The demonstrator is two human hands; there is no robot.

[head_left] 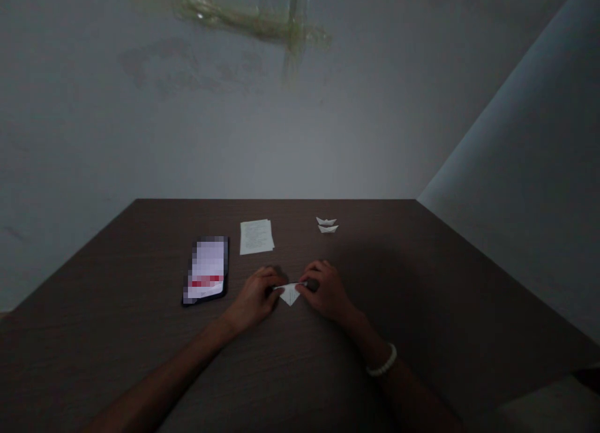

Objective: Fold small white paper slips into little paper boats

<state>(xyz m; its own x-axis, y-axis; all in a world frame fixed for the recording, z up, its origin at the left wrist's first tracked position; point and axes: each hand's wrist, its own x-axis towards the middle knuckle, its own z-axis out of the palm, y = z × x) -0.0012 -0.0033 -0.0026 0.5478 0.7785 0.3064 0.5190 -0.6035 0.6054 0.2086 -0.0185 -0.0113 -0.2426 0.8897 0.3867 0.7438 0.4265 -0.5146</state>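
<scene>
A small folded piece of white paper [290,294] is held between my two hands, just over the dark table. Its visible part is a triangle with the point toward me and a straight edge on the far side. My left hand [259,295] pinches the left corner between thumb and fingers. On the opposite corner, my right hand [327,290] has its thumb and fingers closed in the same way. The fingertips cover both ends of the paper. Faint print shows on its surface.
Two small folded paper boats [327,225] sit beyond my right hand. A stack of printed paper sheets [255,237] lies beyond my left hand. A phone [206,270] with a lit, blurred screen lies at the left on the brown table [290,208]. A wall stands behind.
</scene>
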